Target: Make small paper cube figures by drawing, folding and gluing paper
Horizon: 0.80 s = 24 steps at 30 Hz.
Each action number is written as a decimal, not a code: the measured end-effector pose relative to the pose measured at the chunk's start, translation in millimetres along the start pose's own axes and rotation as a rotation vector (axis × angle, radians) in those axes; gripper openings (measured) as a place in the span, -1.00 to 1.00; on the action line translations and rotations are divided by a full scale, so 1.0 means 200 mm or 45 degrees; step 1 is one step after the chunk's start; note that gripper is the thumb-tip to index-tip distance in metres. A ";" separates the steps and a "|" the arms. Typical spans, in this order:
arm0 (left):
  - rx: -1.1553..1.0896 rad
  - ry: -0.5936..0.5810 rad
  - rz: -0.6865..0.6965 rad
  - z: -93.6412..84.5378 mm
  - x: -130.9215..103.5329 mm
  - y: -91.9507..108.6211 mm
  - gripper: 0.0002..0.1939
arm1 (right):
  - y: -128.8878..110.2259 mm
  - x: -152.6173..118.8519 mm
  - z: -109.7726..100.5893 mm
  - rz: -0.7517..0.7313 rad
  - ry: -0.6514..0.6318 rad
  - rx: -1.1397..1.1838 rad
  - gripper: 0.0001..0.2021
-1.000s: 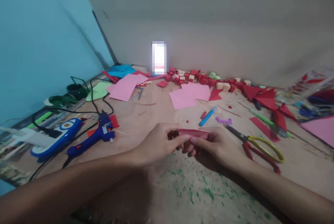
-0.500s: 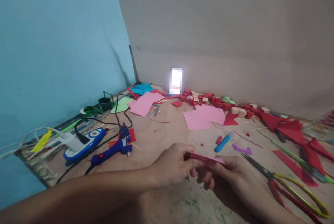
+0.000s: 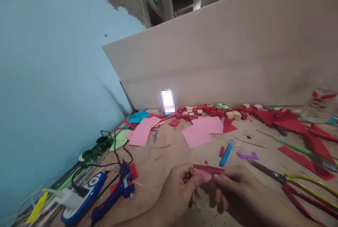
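Between my two hands is a small strip of pink paper point(image 3: 207, 172) with a darker red upper edge, held level above the table. My left hand point(image 3: 182, 186) pinches its left end between thumb and fingers. At the right end, my right hand point(image 3: 236, 184) grips it the same way, thumb on the near face. Just beyond the strip lies a blue marker or pen point(image 3: 226, 153). Scissors point(image 3: 277, 176) with yellow and red handles lie to the right of my right hand, their blades pointing left.
A blue glue gun point(image 3: 116, 197) and a power strip point(image 3: 84, 198) with cords lie left. Pink sheets point(image 3: 202, 132) and several small red blocks point(image 3: 211, 111) are farther back. A bright screen point(image 3: 168, 102) stands against the board point(image 3: 224, 54). Red scraps point(image 3: 290, 124) lie right.
The camera view has tilted up, so the table sits lower in the picture. The paper strip has turned and shows more of its pink face; both hands keep hold of it.
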<state>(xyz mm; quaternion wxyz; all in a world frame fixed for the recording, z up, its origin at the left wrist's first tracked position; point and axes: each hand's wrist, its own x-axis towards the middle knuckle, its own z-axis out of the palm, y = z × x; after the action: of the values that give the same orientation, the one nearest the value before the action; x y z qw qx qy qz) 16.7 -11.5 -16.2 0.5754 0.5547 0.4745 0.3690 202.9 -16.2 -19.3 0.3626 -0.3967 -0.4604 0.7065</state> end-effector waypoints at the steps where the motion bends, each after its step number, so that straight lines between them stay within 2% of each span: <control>1: -0.004 -0.012 0.000 0.00 0.00 0.00 -0.50 | 0.01 0.00 0.00 -0.004 -0.010 0.015 -0.52; 5: -0.031 -0.027 -0.003 0.00 0.01 0.03 -0.39 | 0.03 0.01 0.00 -0.080 -0.036 0.112 -0.56; 10: -0.087 -0.054 -0.007 0.00 0.01 0.04 -0.39 | -0.01 0.01 -0.02 -0.063 -0.100 0.063 -0.64; 14: -0.066 -0.151 -0.005 -0.01 0.00 0.03 -0.43 | -0.06 0.00 -0.03 -0.020 -0.003 -0.016 -0.61; 17: -0.035 -0.229 0.014 -0.01 -0.01 0.02 -0.48 | -0.10 -0.03 -0.02 -0.072 0.068 -0.265 -0.62; 20: -0.077 -0.162 0.013 -0.02 0.00 0.03 -0.55 | -0.12 -0.04 -0.01 -0.120 0.055 -0.461 -0.62; 24: -0.132 -0.052 -0.021 -0.03 0.02 0.04 -0.65 | -0.12 -0.04 -0.01 -0.150 0.053 -0.579 -0.66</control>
<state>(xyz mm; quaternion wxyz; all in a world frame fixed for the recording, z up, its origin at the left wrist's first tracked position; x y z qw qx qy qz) 12.5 -5.9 -8.3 0.6160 0.5275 0.4475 0.3768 212.2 -14.7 3.6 0.3140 -0.4550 -0.6225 0.5540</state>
